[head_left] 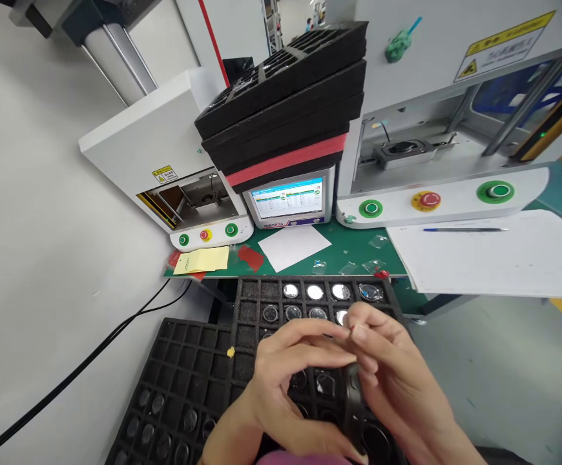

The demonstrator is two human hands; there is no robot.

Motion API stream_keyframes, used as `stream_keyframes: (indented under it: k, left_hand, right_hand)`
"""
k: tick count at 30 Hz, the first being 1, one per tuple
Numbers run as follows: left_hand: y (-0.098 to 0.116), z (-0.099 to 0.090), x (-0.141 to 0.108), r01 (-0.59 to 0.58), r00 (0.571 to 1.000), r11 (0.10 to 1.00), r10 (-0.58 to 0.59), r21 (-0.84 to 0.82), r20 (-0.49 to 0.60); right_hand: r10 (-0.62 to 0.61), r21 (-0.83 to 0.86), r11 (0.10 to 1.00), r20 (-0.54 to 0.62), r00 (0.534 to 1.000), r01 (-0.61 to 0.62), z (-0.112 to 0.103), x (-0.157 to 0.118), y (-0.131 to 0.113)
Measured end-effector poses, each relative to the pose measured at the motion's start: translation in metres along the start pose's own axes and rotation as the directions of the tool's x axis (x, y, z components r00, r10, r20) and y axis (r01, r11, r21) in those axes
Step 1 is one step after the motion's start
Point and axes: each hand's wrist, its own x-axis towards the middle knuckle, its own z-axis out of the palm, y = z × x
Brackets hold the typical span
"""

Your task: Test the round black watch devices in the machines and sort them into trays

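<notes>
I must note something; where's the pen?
In the head view, the pen lies at right on the white papers, below the rightmost green button.

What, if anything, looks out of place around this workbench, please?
A yellow scrap lies at the left edge of the foam tray, unlike the round parts in it. Clear film pieces are scattered on the green tabletop like litter, and a green lump with a blue stick clings oddly to the white machine.

Straight ahead of our left hand (274, 381) and right hand (395, 361), the tall stack of black foam trays (285, 123) and the grey-framed monitor (288, 200) bar our reach. White box-shaped machines (150, 135) flank them. We could pass leftward over the low black gridded foam tray (184, 361), or rightward above the grey floor (504, 381).
</notes>
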Motion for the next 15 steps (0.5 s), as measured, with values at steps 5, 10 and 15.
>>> stream_keyframes:
  k: [5,10,15]
  left_hand:
    - [0.0038,0.0027,0.0016,0.072,0.997,0.996,-0.072,-0.044,0.006]
    - [-0.0021,0.0003,0.0009,0.057,0.997,0.998,-0.058,-0.012,-0.058]
    - [-0.0051,0.0034,0.004,0.175,0.968,0.926,-0.223,-0.334,-0.112]
  right_hand:
    - [0.059,0.108,0.992,-0.014,0.998,-0.057,-0.0002,0.003,-0.0032]
    - [-0.046,0.074,0.996,-0.056,0.997,0.05,-0.0012,0.0005,-0.0042]
    - [-0.103,0.026,0.994,-0.081,0.991,0.105,-0.0017,-0.0028,0.0003]
